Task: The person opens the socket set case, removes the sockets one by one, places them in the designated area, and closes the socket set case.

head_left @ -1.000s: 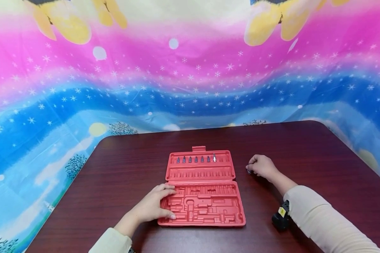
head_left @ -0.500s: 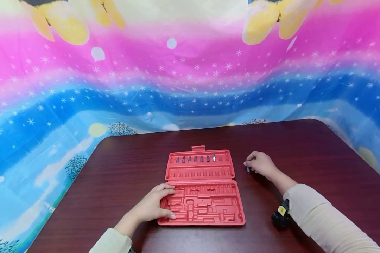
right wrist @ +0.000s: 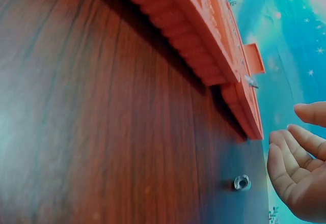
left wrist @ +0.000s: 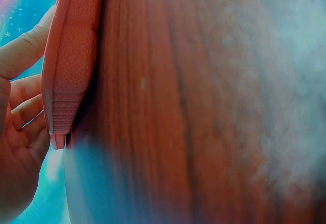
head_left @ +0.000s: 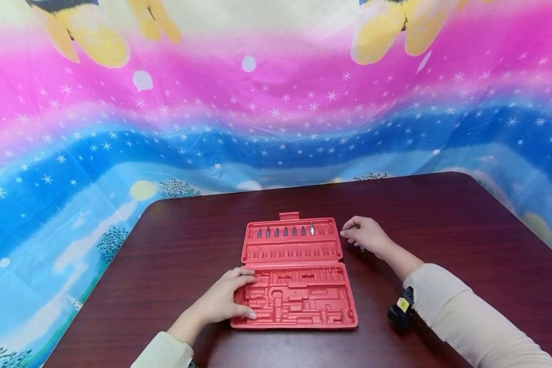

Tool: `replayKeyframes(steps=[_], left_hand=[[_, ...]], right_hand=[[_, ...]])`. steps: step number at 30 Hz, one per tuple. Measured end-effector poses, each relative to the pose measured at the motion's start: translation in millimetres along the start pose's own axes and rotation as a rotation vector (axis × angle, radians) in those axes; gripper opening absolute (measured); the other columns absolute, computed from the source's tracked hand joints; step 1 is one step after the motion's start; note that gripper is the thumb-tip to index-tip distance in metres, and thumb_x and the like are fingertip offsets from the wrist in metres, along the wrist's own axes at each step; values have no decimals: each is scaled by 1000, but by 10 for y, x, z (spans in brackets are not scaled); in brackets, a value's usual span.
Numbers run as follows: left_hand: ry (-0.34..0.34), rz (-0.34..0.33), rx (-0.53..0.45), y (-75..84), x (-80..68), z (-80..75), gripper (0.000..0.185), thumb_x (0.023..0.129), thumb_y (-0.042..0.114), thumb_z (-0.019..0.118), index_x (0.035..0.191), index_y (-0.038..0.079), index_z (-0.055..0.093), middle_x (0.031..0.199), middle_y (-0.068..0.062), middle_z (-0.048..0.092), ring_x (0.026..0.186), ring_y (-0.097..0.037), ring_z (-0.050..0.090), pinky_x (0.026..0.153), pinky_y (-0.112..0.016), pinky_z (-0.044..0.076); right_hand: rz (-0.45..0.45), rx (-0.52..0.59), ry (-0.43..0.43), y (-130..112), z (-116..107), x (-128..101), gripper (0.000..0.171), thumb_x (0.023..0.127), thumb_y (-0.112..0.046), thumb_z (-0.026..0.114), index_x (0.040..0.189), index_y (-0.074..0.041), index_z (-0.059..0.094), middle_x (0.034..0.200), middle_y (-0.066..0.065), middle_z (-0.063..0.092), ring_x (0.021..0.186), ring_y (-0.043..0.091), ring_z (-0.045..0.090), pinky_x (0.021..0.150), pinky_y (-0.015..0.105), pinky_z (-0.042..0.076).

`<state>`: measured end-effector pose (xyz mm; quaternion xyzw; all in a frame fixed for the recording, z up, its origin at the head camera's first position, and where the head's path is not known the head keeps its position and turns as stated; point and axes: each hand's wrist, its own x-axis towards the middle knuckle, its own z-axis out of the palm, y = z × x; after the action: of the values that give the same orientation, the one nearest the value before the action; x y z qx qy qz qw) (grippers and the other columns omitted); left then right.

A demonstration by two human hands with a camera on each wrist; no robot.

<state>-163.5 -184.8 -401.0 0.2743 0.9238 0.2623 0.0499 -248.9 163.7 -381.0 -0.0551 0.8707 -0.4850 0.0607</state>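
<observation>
A red plastic tool case (head_left: 294,273) lies open and flat near the middle of the dark wooden table (head_left: 441,214), a little toward the near edge. Its far half has a small latch tab at its far edge and a row of small grey bits (head_left: 284,231) seated in slots along the top; its near half is a moulded tray of empty recesses. The left hand (head_left: 221,301) rests on the near left corner of the case, fingers fairly straight and spread over the tray's left edge, thumb along its near side. The right hand (head_left: 365,236) hovers just off the far right corner of the case, fingers loosely bent; I cannot tell from the head view whether they pinch anything. Just beside it on the table lies a small metal bit (right wrist: 242,182), apart from the fingers (right wrist: 285,168) in the right wrist view. A bright pink and blue starry cloth (head_left: 165,112) hangs behind the table's far edge.
</observation>
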Motion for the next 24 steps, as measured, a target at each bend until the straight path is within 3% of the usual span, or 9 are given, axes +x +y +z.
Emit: replayKeyframes(steps=[7,24], left_hand=[[-1,-1,5,-6,4,6,68,59,46,73,113,8,55,121,1,42,115,-19,34,94,-38,31],[-15,-3,39,10,-24,-20,68,61,50,70,113,8,56,121,-2,45,117,-23,34,94,-40,30]], right_hand=[[-7,50,-32,-59,100,101,24,84,-14,54,100,5,53,90,17,58,78,26,57,68,35,48],[49,160,-90,-150,333,282,23,84,-10,54,100,7,54,92,19,58,79,25,58,70,34,48]])
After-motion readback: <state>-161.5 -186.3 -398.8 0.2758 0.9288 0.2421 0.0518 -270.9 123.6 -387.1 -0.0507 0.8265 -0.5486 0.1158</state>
